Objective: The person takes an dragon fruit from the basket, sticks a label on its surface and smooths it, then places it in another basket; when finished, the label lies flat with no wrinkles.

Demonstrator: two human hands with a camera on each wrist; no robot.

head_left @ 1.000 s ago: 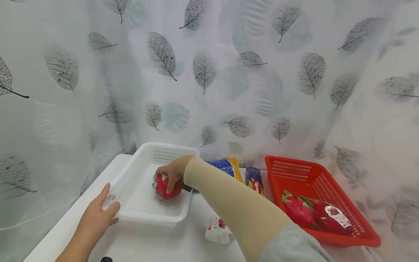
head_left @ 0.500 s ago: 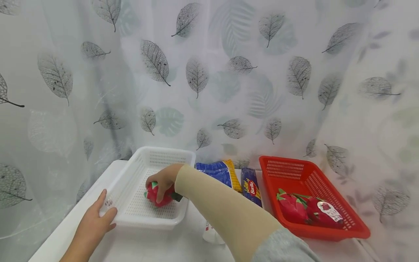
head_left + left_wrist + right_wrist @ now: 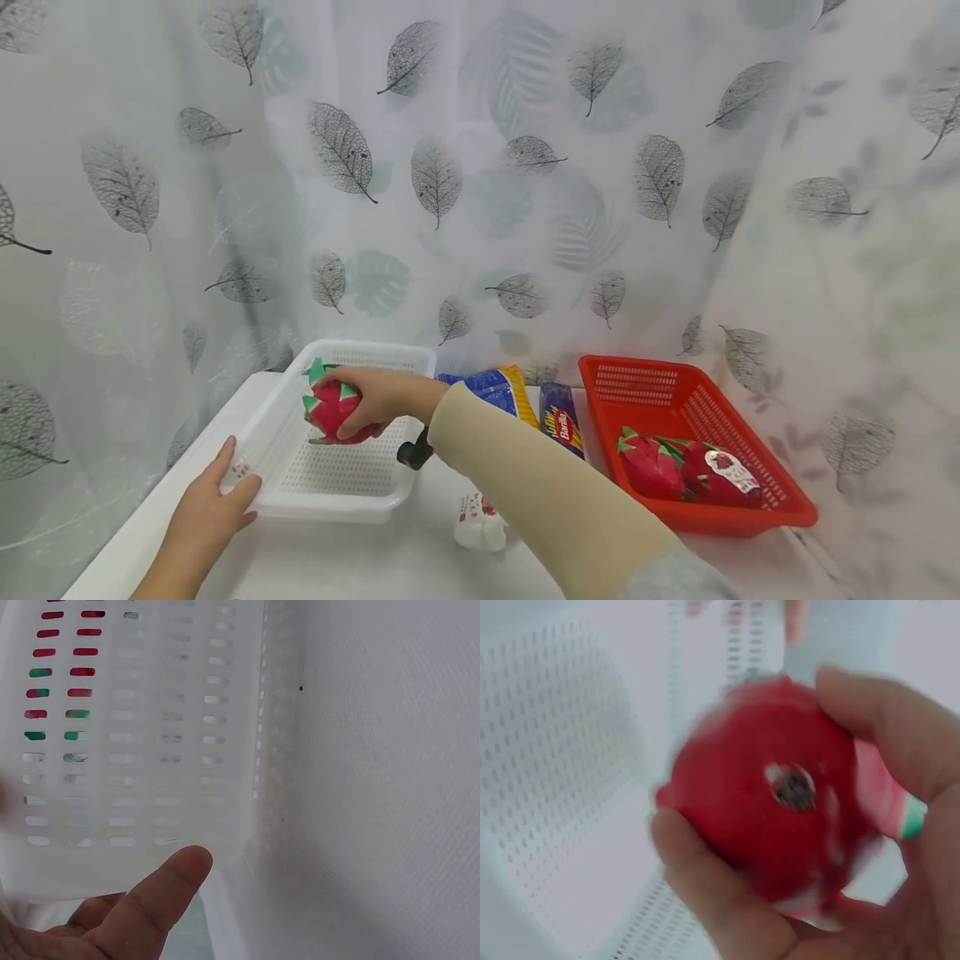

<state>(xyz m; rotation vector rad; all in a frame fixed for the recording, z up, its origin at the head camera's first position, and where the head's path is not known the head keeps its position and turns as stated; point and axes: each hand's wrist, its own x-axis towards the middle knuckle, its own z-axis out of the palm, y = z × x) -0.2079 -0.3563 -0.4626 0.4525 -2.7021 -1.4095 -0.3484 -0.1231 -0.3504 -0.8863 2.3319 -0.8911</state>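
Observation:
My right hand [image 3: 363, 400] grips a red dragon fruit [image 3: 330, 408] with green-tipped scales, above the floor of the white basket [image 3: 322, 504]. In the right wrist view, the fingers and thumb [image 3: 889, 727] curl around the dragon fruit [image 3: 765, 787], with its dark stem scar toward the camera. My left hand [image 3: 201, 515] rests against the white basket's near left corner, index finger and thumb stretched along its outside. The left wrist view has a fingertip [image 3: 191, 862] on the slotted basket wall [image 3: 142, 780]; the other fingers are partly hidden there.
A red basket [image 3: 701, 525] on the right holds two dragon fruits [image 3: 652, 467], one with a white label. Between the baskets lie a blue and yellow bag [image 3: 495, 392], a blue Barilla pack [image 3: 558, 421] and a small white item with red print [image 3: 478, 523]. A leaf-patterned curtain hangs behind.
My right hand has raised the dragon fruit from the white basket's floor and turned it, its scaly end now pointing up and left. My left hand stays at the corner. The head view has shifted slightly.

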